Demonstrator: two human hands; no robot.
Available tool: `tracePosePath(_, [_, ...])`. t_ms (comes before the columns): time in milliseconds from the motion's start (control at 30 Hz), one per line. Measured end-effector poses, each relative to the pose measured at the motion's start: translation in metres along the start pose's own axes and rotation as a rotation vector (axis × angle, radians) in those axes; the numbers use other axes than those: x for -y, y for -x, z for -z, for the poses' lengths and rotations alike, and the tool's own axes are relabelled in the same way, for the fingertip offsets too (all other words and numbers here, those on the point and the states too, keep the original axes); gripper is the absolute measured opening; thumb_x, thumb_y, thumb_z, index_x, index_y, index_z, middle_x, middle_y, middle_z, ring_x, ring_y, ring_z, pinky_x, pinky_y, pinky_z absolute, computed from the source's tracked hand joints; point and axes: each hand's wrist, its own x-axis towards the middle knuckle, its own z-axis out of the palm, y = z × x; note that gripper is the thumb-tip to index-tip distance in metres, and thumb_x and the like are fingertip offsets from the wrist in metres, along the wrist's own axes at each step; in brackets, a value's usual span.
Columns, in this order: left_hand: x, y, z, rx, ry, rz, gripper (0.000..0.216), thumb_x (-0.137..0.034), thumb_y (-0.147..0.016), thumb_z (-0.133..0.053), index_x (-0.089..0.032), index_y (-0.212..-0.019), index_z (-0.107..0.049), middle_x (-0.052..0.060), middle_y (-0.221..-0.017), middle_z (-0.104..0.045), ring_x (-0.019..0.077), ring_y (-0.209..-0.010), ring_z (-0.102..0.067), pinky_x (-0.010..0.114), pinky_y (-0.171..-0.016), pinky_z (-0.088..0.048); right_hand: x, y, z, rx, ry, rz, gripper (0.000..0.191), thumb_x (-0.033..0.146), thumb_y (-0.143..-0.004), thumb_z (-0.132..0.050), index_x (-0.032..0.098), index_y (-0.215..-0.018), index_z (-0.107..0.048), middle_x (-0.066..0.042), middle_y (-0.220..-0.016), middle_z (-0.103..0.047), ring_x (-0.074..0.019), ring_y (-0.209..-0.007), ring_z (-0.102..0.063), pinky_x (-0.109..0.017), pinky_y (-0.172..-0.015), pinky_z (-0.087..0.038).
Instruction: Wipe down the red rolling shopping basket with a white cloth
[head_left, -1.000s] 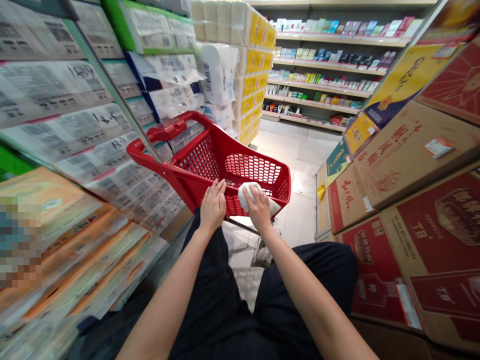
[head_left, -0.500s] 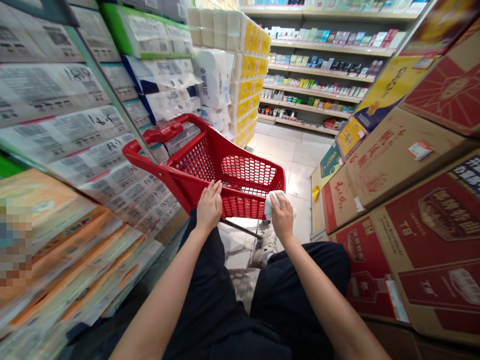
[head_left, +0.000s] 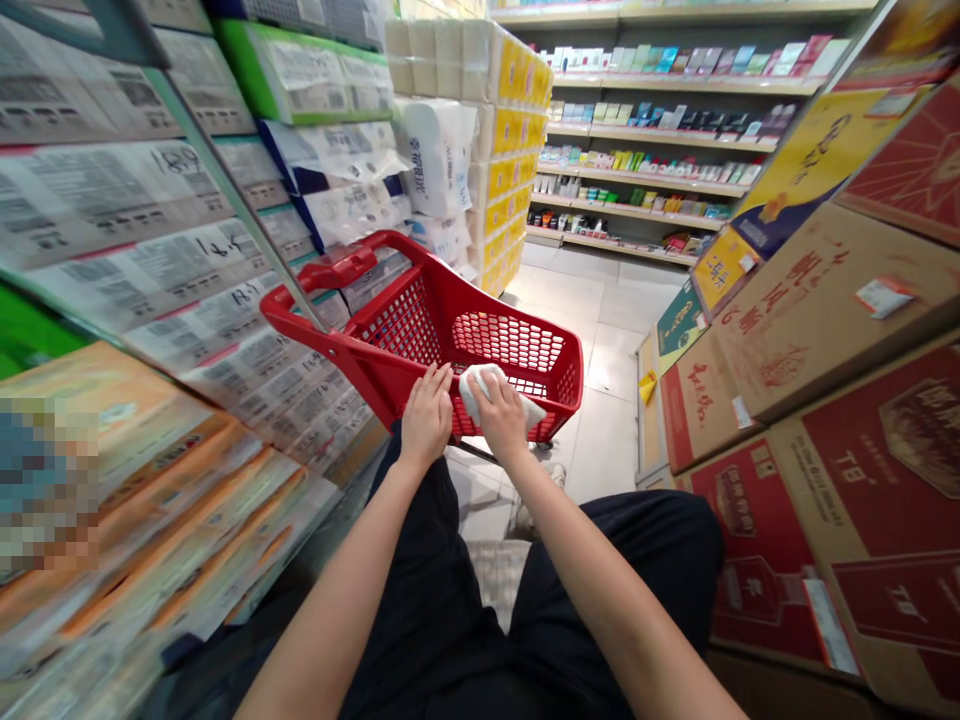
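Observation:
A red plastic shopping basket (head_left: 420,320) on wheels stands in the aisle in front of me, its red handle (head_left: 336,268) pointing up to the left. My left hand (head_left: 426,415) grips the basket's near rim with fingers curled over it. Right beside it, my right hand (head_left: 501,418) presses a crumpled white cloth (head_left: 480,382) against the same rim, fingers closed on the cloth. The basket looks empty inside. My dark trousers fill the bottom of the view.
Packs of tissue and paper goods (head_left: 165,270) are stacked close on the left. Red and brown cartons (head_left: 810,330) are piled on the right. A pale tiled floor (head_left: 600,310) runs ahead to shelves of small goods (head_left: 645,130). Yellow packs (head_left: 514,130) stand at the aisle corner.
My right hand with the cloth went out to the basket's right corner and has come back along the near rim to lie next to my left hand. My left hand has kept its grip.

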Motion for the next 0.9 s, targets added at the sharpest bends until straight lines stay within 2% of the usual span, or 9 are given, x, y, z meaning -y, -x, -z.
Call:
tracePosePath(167, [0.001,0.0,0.0,0.001,0.012,-0.003,0.05,-0.024,-0.1,-0.021,-0.018,-0.144,-0.043,0.005,-0.15,-0.045,0.0188,-0.145,-0.031,0.042,-0.119,-0.026,-0.064,0.044,0.019,-0.053,0.059,-0.009,0.047,0.015,-0.096,-0.046,0.028,-0.141,-0.05,-0.008,-0.14,-0.054,-0.0267,-0.131,-0.046,-0.042,-0.105,-0.04])
tracePosePath(300, [0.001,0.0,0.0,0.0,0.023,0.0,0.05,-0.024,-0.1,-0.021,-0.017,-0.144,-0.044,0.005,-0.15,-0.045,0.0191,-0.145,-0.031,0.042,-0.119,-0.026,-0.115,0.077,0.038,-0.087,0.014,-0.036,0.045,0.015,-0.097,-0.043,0.026,-0.139,-0.052,-0.009,-0.14,-0.054,-0.0246,-0.134,-0.045,-0.043,-0.108,-0.041])
tracePosePath(367, [0.001,0.0,0.001,0.001,0.025,-0.003,0.05,-0.024,-0.1,-0.021,-0.017,-0.144,-0.044,0.005,-0.15,-0.045,0.0193,-0.145,-0.031,0.042,-0.119,-0.026,-0.131,0.088,0.045,-0.092,-0.034,-0.039,0.043,0.016,-0.097,-0.041,0.025,-0.137,-0.053,-0.01,-0.14,-0.054,-0.0236,-0.134,-0.044,-0.044,-0.108,-0.041])
tracePosePath(433, [0.001,0.0,0.001,0.004,0.027,-0.006,0.05,-0.024,-0.1,-0.021,-0.017,-0.144,-0.044,0.005,-0.15,-0.045,0.0195,-0.145,-0.031,0.042,-0.119,-0.026,-0.135,0.095,0.047,-0.117,-0.078,-0.059,0.041,0.017,-0.098,-0.039,0.025,-0.135,-0.055,-0.01,-0.14,-0.053,-0.0231,-0.134,-0.044,-0.045,-0.109,-0.041])
tracePosePath(533, [0.002,0.0,0.001,0.009,0.031,-0.006,0.05,-0.024,-0.1,-0.021,-0.018,-0.144,-0.043,0.005,-0.15,-0.045,0.02,-0.145,-0.031,0.044,-0.119,-0.027,-0.119,0.094,0.043,-0.191,-0.086,-0.159,0.04,0.019,-0.098,-0.039,0.025,-0.135,-0.056,-0.01,-0.141,-0.053,-0.0241,-0.134,-0.043,-0.046,-0.108,-0.04])
tracePosePath(633, [0.002,-0.001,-0.001,0.007,0.036,-0.005,0.051,-0.024,-0.1,-0.02,-0.018,-0.144,-0.043,0.005,-0.151,-0.044,0.0203,-0.145,-0.031,0.044,-0.119,-0.026,-0.087,0.079,0.033,-0.23,-0.018,-0.283,0.039,0.023,-0.098,-0.042,0.024,-0.135,-0.056,-0.01,-0.139,-0.054,-0.0266,-0.132,-0.042,-0.047,-0.106,-0.038])
tracePosePath(733, [0.003,-0.001,-0.001,-0.002,0.037,-0.007,0.051,-0.024,-0.099,-0.02,-0.018,-0.145,-0.043,0.004,-0.151,-0.044,0.0197,-0.145,-0.03,0.043,-0.12,-0.026,-0.048,0.051,0.025,-0.143,0.026,-0.31,0.038,0.025,-0.098,-0.045,0.024,-0.134,-0.057,-0.01,-0.136,-0.057,-0.0278,-0.127,-0.043,-0.048,-0.105,-0.035])
tracePosePath(900, [0.002,-0.001,-0.001,0.008,0.035,-0.004,0.051,-0.024,-0.099,-0.021,-0.018,-0.145,-0.042,0.005,-0.151,-0.044,0.0198,-0.145,-0.03,0.044,-0.119,-0.027,0.019,-0.004,0.01,0.064,-0.004,-0.25,0.04,0.026,-0.098,-0.045,0.026,-0.137,-0.052,-0.01,-0.141,-0.052,-0.0288,-0.129,-0.04,-0.048,-0.104,-0.031])
